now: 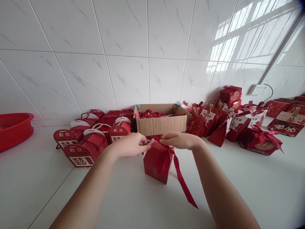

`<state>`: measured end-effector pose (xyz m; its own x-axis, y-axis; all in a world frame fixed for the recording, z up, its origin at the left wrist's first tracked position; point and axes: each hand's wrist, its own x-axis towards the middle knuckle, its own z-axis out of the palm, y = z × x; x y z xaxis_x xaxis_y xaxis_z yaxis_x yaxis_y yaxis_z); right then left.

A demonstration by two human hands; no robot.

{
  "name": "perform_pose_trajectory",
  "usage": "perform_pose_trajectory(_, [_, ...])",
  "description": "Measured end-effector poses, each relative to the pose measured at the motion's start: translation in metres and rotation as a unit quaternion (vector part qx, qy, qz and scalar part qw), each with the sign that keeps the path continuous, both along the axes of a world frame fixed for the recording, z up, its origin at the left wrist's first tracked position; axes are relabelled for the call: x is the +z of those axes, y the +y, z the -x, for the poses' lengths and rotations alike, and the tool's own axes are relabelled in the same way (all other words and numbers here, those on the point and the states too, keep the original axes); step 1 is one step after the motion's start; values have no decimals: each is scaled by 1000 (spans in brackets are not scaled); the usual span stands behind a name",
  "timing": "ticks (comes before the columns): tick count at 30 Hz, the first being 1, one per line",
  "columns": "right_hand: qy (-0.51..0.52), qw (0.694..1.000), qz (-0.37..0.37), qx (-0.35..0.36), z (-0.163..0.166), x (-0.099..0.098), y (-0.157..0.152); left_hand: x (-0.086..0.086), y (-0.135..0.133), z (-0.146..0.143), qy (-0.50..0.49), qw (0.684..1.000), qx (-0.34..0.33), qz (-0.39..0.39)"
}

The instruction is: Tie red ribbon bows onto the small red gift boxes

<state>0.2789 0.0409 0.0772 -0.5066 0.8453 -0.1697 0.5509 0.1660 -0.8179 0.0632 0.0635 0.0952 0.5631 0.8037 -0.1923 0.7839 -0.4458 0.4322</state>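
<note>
- Right now, left hand [133,144]: thumb and fingers drawn together at the top-left of the red gift box [154,163], apparently pinching the pale-edged flap.
- Right hand [179,140]: fingers bent over the top, far-right side of the same box. Contact looks likely; can't tell if it grips or just rests, fingertips are partly hidden.
- Box location: stands upright on the white surface [114,200], about mid-width, well out from the rear edge where the surface meets the tiled wall [126,70].
- Handling (judgement): thin folded card, so light; panels stiffish, flaps bendy. Would crease or dent if squeezed. Smooth finish, maybe slightly slick.
- Where to hold: lower side walls or vertical corners should be safest for steadying; pinch flaps lightly by their edges.
- Ribbon [183,183]: soft, limp, likely slippery satin; best taken between thumb and finger pads.
- Looks: deep red, straight sides, sloping top, small pale print low on the near face. Ribbon's tail runs down the right side onto the surface.
- Just behind: open brown carton [162,126] near the rear edge, jumbled red pieces inside.
- Left of carton: cluster of red arched-top boxes [78,154], cord handles.
- Right of carton: red gift bags [195,124], then a bow-tied box [264,144].
- Far left edge of view: red basin [16,135].
</note>
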Motion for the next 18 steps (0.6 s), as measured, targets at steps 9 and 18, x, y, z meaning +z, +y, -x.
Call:
perform_pose_trajectory(9, [-22,999,16,47,6,-8,7,-1,3,1,6,1000,5,18])
perform_pose_trajectory(18, [-66,998,12,10,17,-1,2,-3,1,3,11,1000,-6,11])
